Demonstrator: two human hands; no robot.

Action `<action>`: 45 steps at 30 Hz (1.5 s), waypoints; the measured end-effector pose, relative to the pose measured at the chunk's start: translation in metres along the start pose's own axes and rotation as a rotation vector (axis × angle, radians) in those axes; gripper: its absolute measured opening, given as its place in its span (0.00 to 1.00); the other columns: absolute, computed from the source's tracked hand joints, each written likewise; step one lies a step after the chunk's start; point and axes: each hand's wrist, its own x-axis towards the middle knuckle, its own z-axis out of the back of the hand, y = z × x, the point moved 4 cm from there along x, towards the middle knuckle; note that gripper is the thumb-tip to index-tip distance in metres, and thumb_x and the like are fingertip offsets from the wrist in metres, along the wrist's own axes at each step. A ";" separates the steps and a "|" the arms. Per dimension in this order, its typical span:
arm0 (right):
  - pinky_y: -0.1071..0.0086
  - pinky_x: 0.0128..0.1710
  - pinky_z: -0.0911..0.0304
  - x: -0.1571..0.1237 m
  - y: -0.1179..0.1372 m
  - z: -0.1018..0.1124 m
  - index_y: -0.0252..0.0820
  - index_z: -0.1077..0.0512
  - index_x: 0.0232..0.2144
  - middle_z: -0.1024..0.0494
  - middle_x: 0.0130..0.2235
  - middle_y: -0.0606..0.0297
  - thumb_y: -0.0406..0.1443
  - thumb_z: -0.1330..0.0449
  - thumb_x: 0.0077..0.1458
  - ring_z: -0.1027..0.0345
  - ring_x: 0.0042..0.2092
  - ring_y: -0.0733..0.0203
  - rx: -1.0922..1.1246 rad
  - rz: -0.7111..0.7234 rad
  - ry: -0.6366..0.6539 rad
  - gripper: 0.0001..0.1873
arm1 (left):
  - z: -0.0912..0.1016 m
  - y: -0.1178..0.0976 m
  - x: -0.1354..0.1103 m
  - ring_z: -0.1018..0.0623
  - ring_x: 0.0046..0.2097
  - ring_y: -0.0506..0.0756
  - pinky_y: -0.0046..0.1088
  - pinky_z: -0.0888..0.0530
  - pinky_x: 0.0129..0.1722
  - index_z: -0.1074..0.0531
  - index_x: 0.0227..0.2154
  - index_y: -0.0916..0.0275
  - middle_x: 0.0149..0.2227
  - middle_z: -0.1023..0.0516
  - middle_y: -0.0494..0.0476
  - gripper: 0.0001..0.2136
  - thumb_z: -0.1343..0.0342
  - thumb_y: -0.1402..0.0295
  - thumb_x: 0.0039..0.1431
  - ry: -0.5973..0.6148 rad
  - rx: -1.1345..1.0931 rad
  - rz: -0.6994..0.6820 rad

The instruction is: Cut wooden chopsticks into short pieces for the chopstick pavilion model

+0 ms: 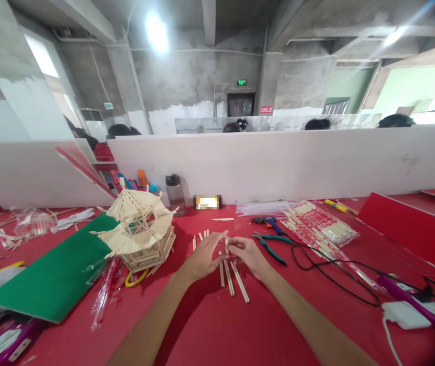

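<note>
My left hand (pixel 205 256) and my right hand (pixel 250 256) meet above the red table (pixel 202 325). Upright between their fingertips is a short-looking wooden chopstick (pixel 227 245). My right thumb and fingers pinch it, while my left index fingertip and thumb curve round its left side; the exact left contact is partly hidden. Below my hands lie several loose chopsticks (pixel 239 282), roughly side by side and pointing towards me. More sticks (pixel 201 235) show behind my left hand. A tiered pavilion model (pixel 141 229) built from wooden sticks stands to the left.
Right of my hands lie green-handled pliers (pixel 272 249), a blue glue gun (pixel 270 222), a black cable (pixel 316 265) and packed chopsticks (pixel 316 223). A green board (pixel 53 274) lies left. Behind stand a bottle (pixel 174 193), a phone-like device (pixel 207 202) and a white partition (pixel 278 162).
</note>
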 end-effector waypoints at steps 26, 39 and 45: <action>0.73 0.25 0.39 0.004 -0.002 0.008 0.36 0.24 0.28 0.25 0.24 0.67 0.47 0.31 0.41 0.34 0.24 0.67 -0.131 -0.006 0.113 0.20 | -0.006 0.000 -0.001 0.31 0.58 0.58 0.40 0.36 0.59 0.41 0.59 0.57 0.57 0.29 0.60 0.27 0.48 0.51 0.60 0.071 0.098 -0.077; 0.74 0.25 0.41 0.005 0.001 0.013 0.37 0.24 0.28 0.27 0.22 0.69 0.45 0.32 0.41 0.37 0.23 0.69 -0.130 0.006 0.122 0.17 | -0.015 -0.005 -0.001 0.32 0.59 0.58 0.41 0.35 0.59 0.41 0.59 0.57 0.57 0.30 0.61 0.24 0.52 0.53 0.64 0.032 0.095 -0.086; 0.75 0.25 0.41 0.007 -0.004 0.016 0.37 0.24 0.28 0.26 0.23 0.69 0.44 0.33 0.43 0.36 0.23 0.70 -0.153 -0.013 0.150 0.16 | -0.011 -0.010 0.000 0.30 0.56 0.58 0.38 0.35 0.57 0.38 0.57 0.57 0.55 0.28 0.60 0.23 0.53 0.52 0.64 0.044 0.104 -0.112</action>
